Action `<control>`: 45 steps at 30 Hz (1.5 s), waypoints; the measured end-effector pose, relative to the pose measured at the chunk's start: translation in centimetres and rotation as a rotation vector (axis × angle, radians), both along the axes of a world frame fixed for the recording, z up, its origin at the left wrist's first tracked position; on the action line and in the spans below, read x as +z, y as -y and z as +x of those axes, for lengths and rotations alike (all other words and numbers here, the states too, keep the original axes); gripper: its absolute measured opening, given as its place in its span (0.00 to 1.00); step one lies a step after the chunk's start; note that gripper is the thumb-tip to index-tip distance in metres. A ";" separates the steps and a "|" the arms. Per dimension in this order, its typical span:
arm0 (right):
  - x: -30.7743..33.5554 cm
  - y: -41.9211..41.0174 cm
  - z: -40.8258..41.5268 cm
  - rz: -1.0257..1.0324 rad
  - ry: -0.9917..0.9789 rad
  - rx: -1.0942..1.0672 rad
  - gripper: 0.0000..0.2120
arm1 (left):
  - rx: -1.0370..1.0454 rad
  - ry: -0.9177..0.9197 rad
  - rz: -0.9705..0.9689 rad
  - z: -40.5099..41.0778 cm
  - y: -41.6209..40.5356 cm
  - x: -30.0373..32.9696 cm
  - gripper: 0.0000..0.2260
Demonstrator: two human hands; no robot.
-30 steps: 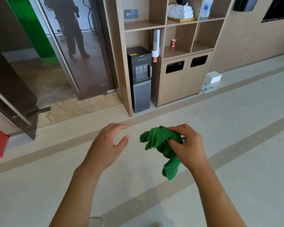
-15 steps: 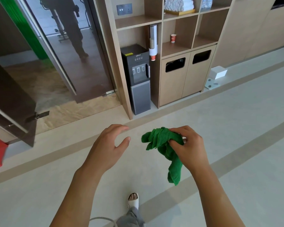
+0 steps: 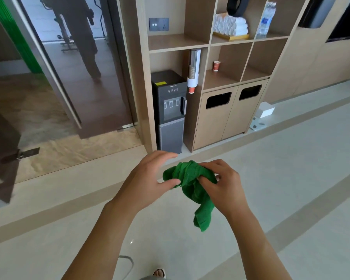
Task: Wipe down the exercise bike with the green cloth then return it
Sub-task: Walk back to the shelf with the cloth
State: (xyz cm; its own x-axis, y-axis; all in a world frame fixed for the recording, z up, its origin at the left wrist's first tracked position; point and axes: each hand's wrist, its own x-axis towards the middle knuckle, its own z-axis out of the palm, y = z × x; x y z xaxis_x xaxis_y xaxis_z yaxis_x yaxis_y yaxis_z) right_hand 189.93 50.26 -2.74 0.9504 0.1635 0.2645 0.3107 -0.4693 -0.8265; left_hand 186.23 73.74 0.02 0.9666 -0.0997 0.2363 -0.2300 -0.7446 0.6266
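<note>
The right hand (image 3: 223, 186) grasps the crumpled green terry cloth (image 3: 192, 190), fingers curled round its bunched upper part, while one loose end hangs down below the wrist. The left hand (image 3: 148, 178) is beside it with fingers relaxed and spread; its thumb tip touches the cloth's left edge, and I cannot tell whether the fingers above make contact. Both hands are held in the air at mid-frame, well above the pale grey smooth floor (image 3: 291, 178), which spreads wide to the right and toward the viewer, crossed by darker beige bands running diagonally. At the bottom edge a sandalled foot (image 3: 159, 273) shows. Ahead, past a band of floor, stands the light wood shelving unit (image 3: 198, 45): its lower right part has two cabinet doors with dark rounded slots (image 3: 218, 100), and a tall dark grey water dispenser (image 3: 170, 112) fills the niche on the left, with a white tube cup holder (image 3: 194, 69) mounted just beside it. A small orange paper cup (image 3: 216, 66) stands in a middle compartment; rolled white towels on a tray (image 3: 230, 27) and a clear plastic water bottle (image 3: 268, 19) sit in upper compartments. To the left, a tinted glass door (image 3: 85, 73) stands at the edge of a brown wood-patterned floor section, its surface showing a standing person's legs.
</note>
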 end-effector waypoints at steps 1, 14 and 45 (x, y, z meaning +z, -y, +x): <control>0.2 -1.1 1.1 -0.006 0.008 0.002 0.16 | -0.018 0.002 0.002 1.3 -0.7 0.2 0.27; 1.2 -8.6 11.5 -0.079 0.066 0.092 0.12 | -0.048 0.119 -0.071 13.4 -5.9 -1.3 0.10; 1.3 4.1 51.9 0.216 -0.011 0.091 0.09 | 0.167 0.108 -0.017 48.9 5.3 1.5 0.11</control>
State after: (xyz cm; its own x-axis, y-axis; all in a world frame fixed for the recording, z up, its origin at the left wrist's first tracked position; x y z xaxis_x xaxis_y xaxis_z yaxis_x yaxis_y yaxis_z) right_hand 241.83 46.13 -1.48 0.9373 0.1899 0.2924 0.3343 -0.2518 -0.9082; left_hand 235.12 68.45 1.52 0.9381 0.0651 0.3402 -0.1709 -0.7674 0.6180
